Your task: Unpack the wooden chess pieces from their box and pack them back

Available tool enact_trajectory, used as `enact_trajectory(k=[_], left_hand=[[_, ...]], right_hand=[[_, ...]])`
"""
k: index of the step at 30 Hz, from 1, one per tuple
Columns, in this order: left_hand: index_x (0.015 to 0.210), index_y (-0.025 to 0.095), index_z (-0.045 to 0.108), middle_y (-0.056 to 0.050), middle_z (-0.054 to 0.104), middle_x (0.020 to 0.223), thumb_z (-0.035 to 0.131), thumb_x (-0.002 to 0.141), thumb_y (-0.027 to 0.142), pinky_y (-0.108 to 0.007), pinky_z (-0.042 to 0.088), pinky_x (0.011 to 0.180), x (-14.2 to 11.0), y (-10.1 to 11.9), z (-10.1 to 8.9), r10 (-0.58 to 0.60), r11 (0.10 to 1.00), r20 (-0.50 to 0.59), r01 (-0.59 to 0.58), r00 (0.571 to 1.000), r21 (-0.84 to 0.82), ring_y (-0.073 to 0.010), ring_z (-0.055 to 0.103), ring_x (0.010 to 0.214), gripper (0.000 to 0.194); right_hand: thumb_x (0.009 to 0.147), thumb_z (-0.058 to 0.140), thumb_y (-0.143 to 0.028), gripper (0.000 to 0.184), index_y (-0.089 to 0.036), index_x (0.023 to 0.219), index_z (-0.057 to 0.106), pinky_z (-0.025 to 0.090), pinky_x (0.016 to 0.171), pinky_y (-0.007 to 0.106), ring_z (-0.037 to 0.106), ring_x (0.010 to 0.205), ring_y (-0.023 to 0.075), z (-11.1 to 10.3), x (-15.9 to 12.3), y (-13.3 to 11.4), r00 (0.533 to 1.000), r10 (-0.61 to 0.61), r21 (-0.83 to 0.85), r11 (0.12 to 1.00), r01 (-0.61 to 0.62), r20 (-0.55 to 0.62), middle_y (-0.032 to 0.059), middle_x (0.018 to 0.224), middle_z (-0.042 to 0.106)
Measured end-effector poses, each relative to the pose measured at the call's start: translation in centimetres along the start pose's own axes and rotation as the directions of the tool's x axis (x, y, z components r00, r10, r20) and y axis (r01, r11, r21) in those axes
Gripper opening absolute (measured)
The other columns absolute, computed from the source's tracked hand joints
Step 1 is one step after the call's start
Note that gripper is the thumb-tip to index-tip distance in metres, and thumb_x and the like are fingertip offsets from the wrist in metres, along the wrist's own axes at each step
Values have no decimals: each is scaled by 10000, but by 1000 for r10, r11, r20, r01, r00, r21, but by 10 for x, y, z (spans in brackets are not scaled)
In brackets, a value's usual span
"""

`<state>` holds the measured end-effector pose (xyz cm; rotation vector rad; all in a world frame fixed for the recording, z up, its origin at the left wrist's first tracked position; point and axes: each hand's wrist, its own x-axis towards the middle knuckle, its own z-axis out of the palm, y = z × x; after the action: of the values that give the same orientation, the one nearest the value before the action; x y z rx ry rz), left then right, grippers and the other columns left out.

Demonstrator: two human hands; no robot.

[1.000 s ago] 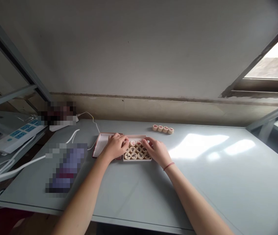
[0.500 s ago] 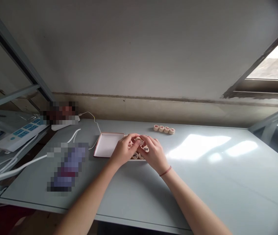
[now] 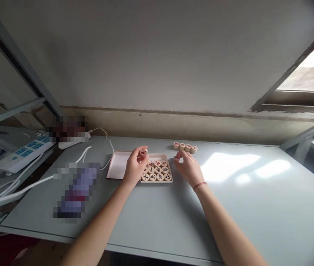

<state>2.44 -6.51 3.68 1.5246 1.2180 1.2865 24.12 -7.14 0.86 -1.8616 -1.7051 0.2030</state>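
Note:
My left hand [image 3: 135,166] pinches a round Chinese chess piece [image 3: 144,153] above the left side of a shallow white box [image 3: 170,181]. Rows of pale wooden pieces with red or black characters fill much of that box; my fingers hide its upper left part. To the box's right, my right hand [image 3: 188,166] grips a red-marked Chinese chess piece [image 3: 176,157] between thumb and fingers, low over the table. Just behind it stands a row of short stacks of red-marked pieces [image 3: 188,147].
The box lid [image 3: 117,165] lies open side up, left of the box. Further left are a pixelated purple object [image 3: 79,188], white cables [image 3: 29,189] and a power strip [image 3: 24,151]. A wall rises behind the grey table [image 3: 157,221]; sunlight glares on its right side.
Both hands were together over the box; they have parted. The right hand has moved right with a piece, and the left slightly left with another. More of the box's pieces show.

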Motion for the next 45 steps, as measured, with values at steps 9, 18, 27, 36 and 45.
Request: enact_trajectory(k=[9,18,27,36,45], left_hand=[[1185,242,581,-53,663,1009,573,865,266,-303,528,813,-10,7,3,293,846,215,-357,932,395,-177,634,872,321],[1310,236,486,-72,637,1050,492,917,242,-317,517,872,-11,0,5,412,774,334,-519,848,363,-188,622,961,392],[1219,221,549,-50,626,978,513,889,214,-328,507,848,-8,1,1,399,706,324,-513,858,488,-186,595,928,332],[1075,214,640,-43,626,959,500,885,191,-307,503,851,-7,-1,1,353,725,351,-491,867,483,-172,597,911,238],[1021,211,659,-44,624,942,500,882,186,-299,499,851,-6,-2,0,347,722,367,-495,863,484,-169,596,901,213]], right_hand=[[859,514,-415,261,-213,1008,587,468,668,295,584,712,162,-17,-19,-57,960,-278,339,903,266,-12,58,904,661],[836,542,-346,231,-207,999,628,511,680,291,601,761,154,-12,-27,-73,970,-240,559,811,174,46,64,947,675],[736,555,-401,277,-221,944,579,462,624,317,584,696,173,-19,-3,-25,994,98,291,953,-80,-47,46,888,661],[752,506,-355,140,-235,819,534,385,603,286,560,691,172,-11,3,2,991,110,61,992,-114,74,33,883,653],[757,488,-347,121,-237,788,526,387,588,278,552,641,161,-12,4,0,992,115,56,991,-118,56,22,821,654]])
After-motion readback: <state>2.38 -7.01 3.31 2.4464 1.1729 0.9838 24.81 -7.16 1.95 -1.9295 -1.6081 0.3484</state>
